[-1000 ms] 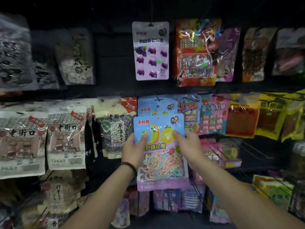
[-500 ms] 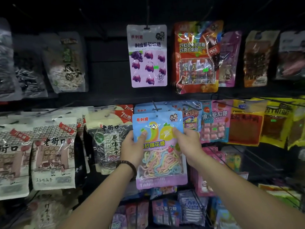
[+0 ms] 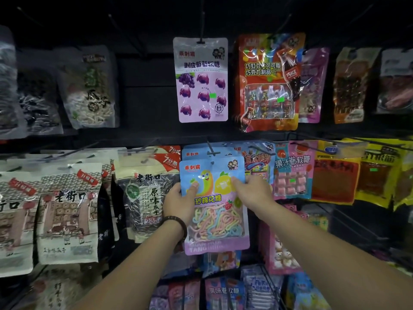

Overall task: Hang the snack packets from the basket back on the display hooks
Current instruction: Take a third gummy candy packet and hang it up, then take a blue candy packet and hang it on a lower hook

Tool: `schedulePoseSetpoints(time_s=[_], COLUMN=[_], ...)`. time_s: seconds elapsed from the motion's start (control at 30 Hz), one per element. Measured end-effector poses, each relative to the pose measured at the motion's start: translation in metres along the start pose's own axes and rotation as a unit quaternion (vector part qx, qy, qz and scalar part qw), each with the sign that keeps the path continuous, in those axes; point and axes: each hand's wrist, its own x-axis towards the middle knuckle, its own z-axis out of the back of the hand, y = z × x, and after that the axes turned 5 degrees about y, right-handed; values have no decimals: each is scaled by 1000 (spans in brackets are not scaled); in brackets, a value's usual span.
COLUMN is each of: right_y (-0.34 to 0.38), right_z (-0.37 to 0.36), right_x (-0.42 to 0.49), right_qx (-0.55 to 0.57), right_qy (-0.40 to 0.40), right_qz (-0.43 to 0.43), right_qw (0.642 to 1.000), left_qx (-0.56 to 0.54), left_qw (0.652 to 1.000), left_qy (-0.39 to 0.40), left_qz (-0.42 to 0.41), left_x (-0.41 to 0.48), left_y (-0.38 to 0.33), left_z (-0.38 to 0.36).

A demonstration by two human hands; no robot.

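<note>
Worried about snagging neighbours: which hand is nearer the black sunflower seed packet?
Left. The left hand grips the candy packet by its left edge, just beside the sunflower seed packet; the right hand grips the opposite edge, with the candy packet between.

Retail shop — snack aisle, wall of hanging stock. A dark back panel [image 3: 145, 104] is carrying rows of black wire display hooks [image 3: 202, 27], each jutting out toward the viewer. Sealed snack packets [image 3: 292, 171] are hanging from them in tiers, several deep on a hook. Upper tier: a purple grape-gummy packet [image 3: 201, 86] and a red cola-bottle chocolate packet [image 3: 268, 86] are hanging side by side. Middle tier: sunflower-seed packets [image 3: 67, 211] are crowding the left, yellow packets [image 3: 377, 175] are lining the right. Lower tier: pink and blue packets [image 3: 221, 289] are showing at the bottom edge. Small green stickers [image 3: 213, 95] are sitting on some fronts — printed brand labels are all facing outward, as goods laid out for sale.
</note>
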Motion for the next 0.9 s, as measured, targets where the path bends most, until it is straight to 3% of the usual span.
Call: schedulePoseSetpoints(time_s=[0.4, 0.57, 0.63, 0.77, 0.9], right_y=[-18, -65, -89, -154, -227], right_z=[13, 5, -7, -46, -84], right_x=[-32, -97, -130, -190, -248], right_qx=[-125, -88, -78, -98, -141], right_qy=[36, 28, 46, 105, 249], right_qz=[-19, -29, -19, -28, -85], right_qw=[991, 995, 996, 989, 954], left_qx=[44, 154, 173, 248, 314], left_qw=[998, 982, 976, 944, 909], left_qy=[-19, -81, -45, 103, 255], left_qz=[38, -73, -127, -189, -103], left_x=[-29, -97, -133, -205, -266], left_y=[11, 46, 69, 136, 221], left_z=[7, 15, 16, 16, 20])
